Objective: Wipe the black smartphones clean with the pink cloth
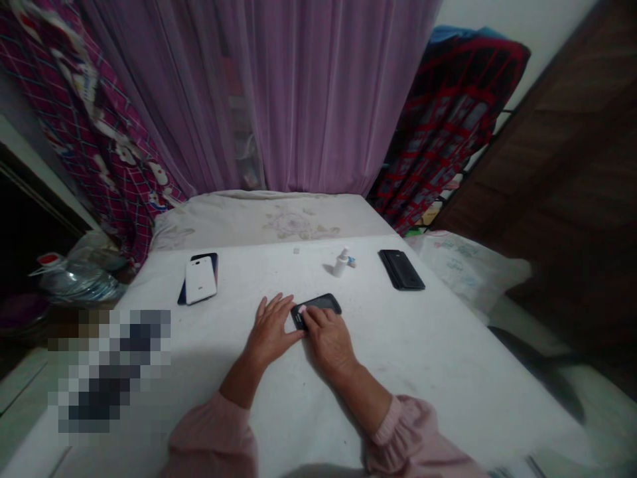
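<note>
White-covered surface [423, 358], dark phone [324, 303] mid-surface. Left hand [273, 330] spread at its left end; right hand [330, 338] pinched on a pale pink scrap [302, 309] against it. Probably wiping; next stroke needs left bracing.

Dim, soft light; white bottle [340, 266] casts a faint leftward shadow; edges stretched and smeared, lower left pixelated
</note>
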